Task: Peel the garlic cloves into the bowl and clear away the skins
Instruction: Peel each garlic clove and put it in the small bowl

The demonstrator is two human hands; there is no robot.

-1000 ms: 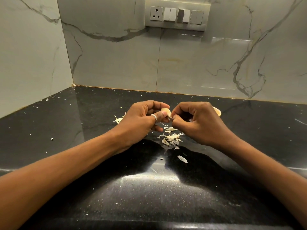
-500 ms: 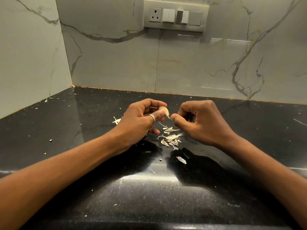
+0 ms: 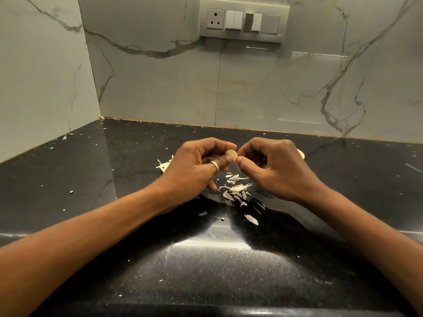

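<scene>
On my feed the black desk (image 3: 91,179) runs into a corner of marble wall (image 3: 45,76), and pale crumbs lie scattered across it. A few loose shreds (image 3: 163,165) lie on the desk just at the left edge of my left hand (image 3: 194,170). That hand has a ring (image 3: 215,166) on the thumb, and its grip is curled, pinching the garlic clove (image 3: 231,154) between thumb and fingertips. The clove is held above the desk, between the two hands. Under it, on the desk, lies a pile of skins (image 3: 237,189), with a stray flake nearer me. My right hand (image 3: 274,170) meets the clove from the other side, its grip pinched with thumb and forefinger on the clove's right edge. A pale rounded thing (image 3: 301,153) peeks out behind that hand, and I cannot tell what it is. A switch panel (image 3: 243,20) sits high on the back wall.
</scene>
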